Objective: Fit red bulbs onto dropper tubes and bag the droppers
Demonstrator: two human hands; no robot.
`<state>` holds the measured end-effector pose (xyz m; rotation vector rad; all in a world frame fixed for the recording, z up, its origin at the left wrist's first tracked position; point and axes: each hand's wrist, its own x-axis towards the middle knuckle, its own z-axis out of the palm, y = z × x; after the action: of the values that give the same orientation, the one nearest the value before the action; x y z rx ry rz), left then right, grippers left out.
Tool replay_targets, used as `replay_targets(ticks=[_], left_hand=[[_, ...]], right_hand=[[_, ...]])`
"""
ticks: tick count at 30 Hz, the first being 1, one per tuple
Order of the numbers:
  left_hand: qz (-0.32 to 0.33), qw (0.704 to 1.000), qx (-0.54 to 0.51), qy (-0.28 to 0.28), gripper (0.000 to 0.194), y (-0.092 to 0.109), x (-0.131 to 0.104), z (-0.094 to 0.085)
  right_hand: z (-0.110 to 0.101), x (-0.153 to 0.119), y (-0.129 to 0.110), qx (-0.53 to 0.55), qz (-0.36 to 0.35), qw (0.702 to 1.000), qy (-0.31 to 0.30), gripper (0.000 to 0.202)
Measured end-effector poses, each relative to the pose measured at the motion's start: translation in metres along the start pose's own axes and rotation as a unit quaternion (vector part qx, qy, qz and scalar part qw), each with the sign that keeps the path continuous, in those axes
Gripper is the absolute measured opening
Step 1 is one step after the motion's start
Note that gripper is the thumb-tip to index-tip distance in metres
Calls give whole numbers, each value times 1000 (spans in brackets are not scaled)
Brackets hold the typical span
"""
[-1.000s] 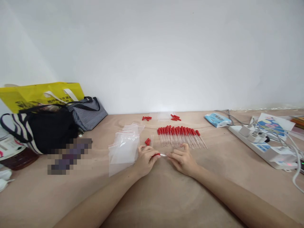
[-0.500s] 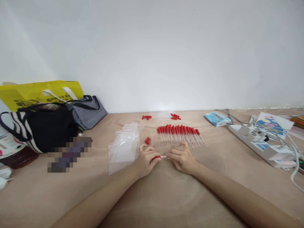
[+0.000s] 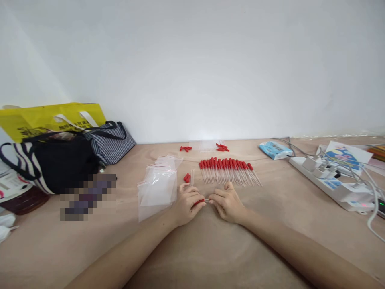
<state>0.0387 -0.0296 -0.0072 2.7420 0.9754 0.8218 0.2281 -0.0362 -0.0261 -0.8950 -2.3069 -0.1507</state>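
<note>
Between thumb and fingers, my left hand pinches a red rubber dropper bulb. My right hand is closed on a clear glass dropper tube, whose short visible stretch runs to the bulb; how deep it sits inside is hidden. Beyond my hands lies a fanned row of droppers with red bulbs on clear tubes. A few loose red bulbs and clear tubes lie just past my left hand. Clear zip bags are stacked to its left.
More red bulbs and clear tubes lie near the wall. At right are a blue tissue pack and a white power strip with cables. A black bag, a striped bag and a yellow bag stand at left.
My right hand has shifted slightly left, closer to my left hand. Less of the clear tube shows between them, and more of the red bulb is visible.
</note>
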Motion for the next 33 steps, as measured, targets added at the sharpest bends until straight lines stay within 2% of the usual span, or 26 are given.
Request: replay_targets(ticks=[6,10,12,14,17,20,25,29,33], left_hand=[[-25,998,34,42,13,-4,1,-1],[-59,994,81,50,15,-9,1,-6],[-105,987,102,66,35,-13,0,-9],[-173,974,119,88,49,-18,-2,-13],[-255,955,117,92,41,-25,-4,-17],[-274,953,109,63,32,-28,-5,-18],[-272,955,114,35,20,-28,-5,-18],[-283,952,116,18,18,-26,-4,-19],[-307,945,109,9,19,-31,2,-21]], right_hand=[[-8,7,-1,-12,8,1000,-28,22],[-16,8,-1,-32,15,998,-58,16],[-16,9,2,-25,53,996,-64,16],[-12,15,5,-8,130,990,-50,17],[0,34,8,7,251,968,-28,20],[14,61,5,-21,316,948,-40,17],[38,91,-3,-76,361,927,-63,19],[48,95,0,-100,386,914,-79,22],[46,94,0,-102,386,914,-68,28]])
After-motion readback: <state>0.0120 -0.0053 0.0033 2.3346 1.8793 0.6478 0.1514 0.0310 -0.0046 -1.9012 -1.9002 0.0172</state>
